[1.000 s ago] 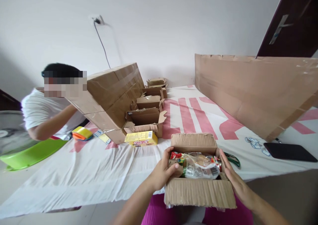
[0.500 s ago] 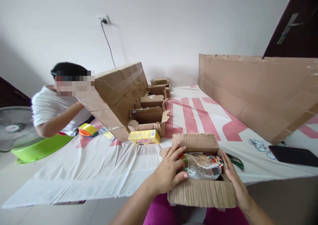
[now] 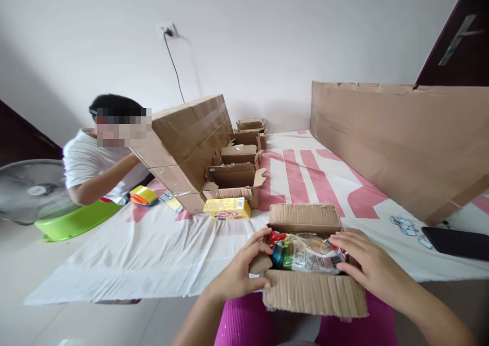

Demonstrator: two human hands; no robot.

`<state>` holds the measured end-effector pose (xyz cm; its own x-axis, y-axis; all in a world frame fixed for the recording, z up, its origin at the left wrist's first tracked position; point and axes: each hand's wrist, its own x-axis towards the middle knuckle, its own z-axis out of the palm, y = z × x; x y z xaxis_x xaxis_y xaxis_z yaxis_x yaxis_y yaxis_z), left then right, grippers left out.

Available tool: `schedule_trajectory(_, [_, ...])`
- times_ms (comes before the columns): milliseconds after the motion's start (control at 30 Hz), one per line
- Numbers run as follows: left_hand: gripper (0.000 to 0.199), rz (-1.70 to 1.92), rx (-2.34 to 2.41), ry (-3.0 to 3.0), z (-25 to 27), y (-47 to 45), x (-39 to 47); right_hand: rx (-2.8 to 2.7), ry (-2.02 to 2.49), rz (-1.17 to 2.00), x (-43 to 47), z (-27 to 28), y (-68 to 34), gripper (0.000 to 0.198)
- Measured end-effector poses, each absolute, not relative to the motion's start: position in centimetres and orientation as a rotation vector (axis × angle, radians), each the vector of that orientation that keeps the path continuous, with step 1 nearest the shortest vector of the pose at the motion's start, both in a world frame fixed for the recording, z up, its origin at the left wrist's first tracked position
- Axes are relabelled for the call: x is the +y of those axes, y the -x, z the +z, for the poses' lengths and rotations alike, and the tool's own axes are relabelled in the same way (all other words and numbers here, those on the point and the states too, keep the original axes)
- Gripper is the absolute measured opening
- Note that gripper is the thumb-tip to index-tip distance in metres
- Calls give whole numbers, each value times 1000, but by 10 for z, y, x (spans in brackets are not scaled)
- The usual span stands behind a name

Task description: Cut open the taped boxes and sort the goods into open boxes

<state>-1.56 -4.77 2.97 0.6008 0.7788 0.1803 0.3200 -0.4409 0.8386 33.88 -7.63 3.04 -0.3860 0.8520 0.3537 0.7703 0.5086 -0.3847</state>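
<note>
An open cardboard box [image 3: 315, 294] sits at the table's front edge, above my lap, its front and back flaps folded outward. Packed inside are a clear plastic snack packet [image 3: 309, 257] with printed text and several shiny coloured wrappers [image 3: 279, 254], red, blue and green. My left hand [image 3: 240, 269] grips the box's left side, with fingertips over the rim and thumb near the front flap. Over the right rim reaches my right hand [image 3: 367, 259], its fingers stretched and apart, the tips touching the packet's right end.
A yellow carton [image 3: 227, 208] stands left of the box, before a row of open cardboard boxes [image 3: 233, 177]. Large cardboard panels stand left [image 3: 191, 142] and right [image 3: 397, 142]. A black phone [image 3: 456, 243] lies at right. Another person [image 3: 103, 157] sits behind the left panel.
My left hand has slid from over the packet to the box's left side. My right hand has moved from the outer right wall up onto the packet. More coloured wrappers show.
</note>
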Motion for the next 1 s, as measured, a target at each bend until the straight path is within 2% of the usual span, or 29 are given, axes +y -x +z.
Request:
schedule_trajectory(233, [44,717,843,-2087,24,14,-46,-2488,1595,150,-52,54,-310,50])
schedule_trajectory(300, [41,737,824,-2093,21,14,-45,-2508,1630,107,-47,54,-305,39])
schedule_trajectory(400, [41,779,803,-2081,16,15,-43,-2528,1608,120,-41,51,-305,9])
schedule_trajectory(700, [49,804,853,-2090,8,16,-41,-2162,1379,375,-35,35,-322,36])
schedule_trajectory(867, [60,829,796,-2101,8,15,-40,-1898,1340,464,-33,28,-325,37])
schedule_trajectory(1000, [37,857,851,-2254,9,15,-42,-1698,1306,459,-35,21,-328,38])
